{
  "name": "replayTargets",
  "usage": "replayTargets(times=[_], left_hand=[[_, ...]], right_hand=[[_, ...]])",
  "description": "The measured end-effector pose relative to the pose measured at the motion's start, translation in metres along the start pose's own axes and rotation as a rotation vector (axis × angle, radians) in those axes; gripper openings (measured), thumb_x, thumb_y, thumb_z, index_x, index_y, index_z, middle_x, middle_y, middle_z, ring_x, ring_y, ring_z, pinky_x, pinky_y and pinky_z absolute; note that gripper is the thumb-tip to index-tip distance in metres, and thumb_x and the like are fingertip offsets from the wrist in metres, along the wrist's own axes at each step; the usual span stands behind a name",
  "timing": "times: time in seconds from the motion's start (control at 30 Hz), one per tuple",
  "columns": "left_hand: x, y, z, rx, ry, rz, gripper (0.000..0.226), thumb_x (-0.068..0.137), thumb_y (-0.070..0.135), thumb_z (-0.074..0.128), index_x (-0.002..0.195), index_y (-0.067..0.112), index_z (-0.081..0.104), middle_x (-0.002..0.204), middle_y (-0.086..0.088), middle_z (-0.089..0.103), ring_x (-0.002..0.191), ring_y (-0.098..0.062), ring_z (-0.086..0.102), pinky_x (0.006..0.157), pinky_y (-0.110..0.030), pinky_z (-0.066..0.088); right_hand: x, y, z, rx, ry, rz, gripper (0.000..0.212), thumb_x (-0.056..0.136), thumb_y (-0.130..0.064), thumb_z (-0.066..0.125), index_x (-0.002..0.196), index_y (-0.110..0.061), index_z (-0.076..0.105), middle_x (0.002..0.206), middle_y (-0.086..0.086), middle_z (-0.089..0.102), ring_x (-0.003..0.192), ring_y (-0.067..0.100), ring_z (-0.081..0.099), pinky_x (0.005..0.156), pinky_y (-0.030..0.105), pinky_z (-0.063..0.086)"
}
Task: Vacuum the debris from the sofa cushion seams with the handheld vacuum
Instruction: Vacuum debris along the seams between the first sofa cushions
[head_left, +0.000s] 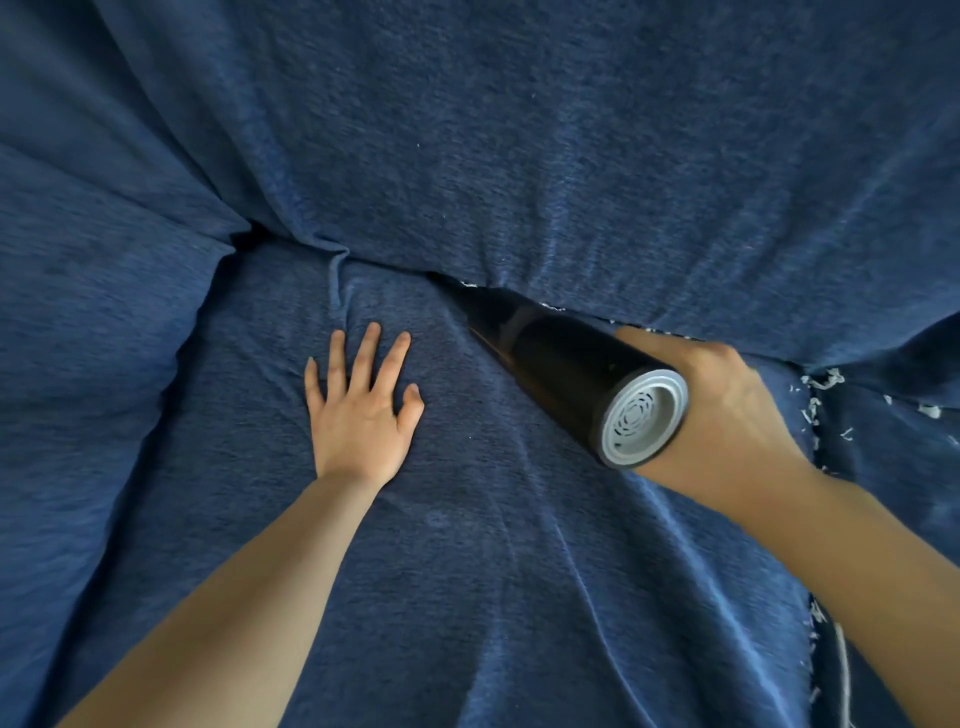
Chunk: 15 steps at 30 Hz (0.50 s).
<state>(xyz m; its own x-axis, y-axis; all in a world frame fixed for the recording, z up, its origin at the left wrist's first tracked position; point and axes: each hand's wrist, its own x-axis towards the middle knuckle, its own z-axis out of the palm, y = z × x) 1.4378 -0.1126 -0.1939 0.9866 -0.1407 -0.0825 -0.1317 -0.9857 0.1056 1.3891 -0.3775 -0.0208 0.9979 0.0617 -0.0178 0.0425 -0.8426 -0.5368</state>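
A blue fabric sofa fills the view, with its seat cushion (467, 545) below and back cushion (519, 130) above. My right hand (727, 415) grips a black handheld vacuum (561, 374) with a grey vented rear cap. Its narrow nozzle is pushed into the seam (447, 283) between seat and back cushion. Small white bits of debris (550, 306) show along that seam beside the nozzle. My left hand (361, 405) lies flat on the seat cushion, fingers spread, left of the vacuum and holding nothing.
More white shreds (821, 382) lie along the vertical seam (813, 467) at the right, between this seat cushion and the one beside it (893, 441). The sofa arm or a side cushion (93, 338) bulges at the left.
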Motion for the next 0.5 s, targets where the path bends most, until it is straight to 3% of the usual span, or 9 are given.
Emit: replayTargets(times=[0.23, 0.37, 0.5], left_hand=[[0.0, 0.002, -0.001, 0.005, 0.005, -0.002, 0.058, 0.097, 0.051, 0.019, 0.152, 0.033, 0.025, 0.161, 0.0, 0.022, 0.15, -0.03, 0.007, 0.119, -0.055, 0.006], [-0.001, 0.002, -0.001, 0.016, 0.011, -0.011, 0.058, 0.096, 0.051, 0.019, 0.152, 0.033, 0.024, 0.161, 0.0, 0.022, 0.15, -0.03, 0.008, 0.12, -0.055, 0.006], [-0.001, 0.002, -0.001, 0.018, 0.009, -0.012, 0.058, 0.097, 0.05, 0.019, 0.152, 0.033, 0.023, 0.161, 0.0, 0.022, 0.15, -0.03, 0.008, 0.12, -0.055, 0.006]], right_hand=[[-0.015, 0.021, -0.02, 0.062, -0.02, -0.021, 0.028, 0.059, -0.046, 0.056, 0.071, -0.022, 0.047, 0.05, -0.01, 0.047, 0.047, 0.021, 0.049, 0.046, 0.038, 0.046], [-0.016, 0.02, -0.013, 0.088, 0.001, -0.043, 0.023, 0.06, -0.044, 0.058, 0.062, -0.035, 0.036, 0.063, -0.019, 0.051, 0.046, 0.008, 0.036, 0.046, 0.03, 0.036], [-0.027, 0.025, -0.023, 0.101, 0.005, -0.048, 0.02, 0.059, -0.043, 0.057, 0.064, -0.037, 0.038, 0.063, -0.018, 0.051, 0.046, 0.011, 0.039, 0.045, 0.032, 0.039]])
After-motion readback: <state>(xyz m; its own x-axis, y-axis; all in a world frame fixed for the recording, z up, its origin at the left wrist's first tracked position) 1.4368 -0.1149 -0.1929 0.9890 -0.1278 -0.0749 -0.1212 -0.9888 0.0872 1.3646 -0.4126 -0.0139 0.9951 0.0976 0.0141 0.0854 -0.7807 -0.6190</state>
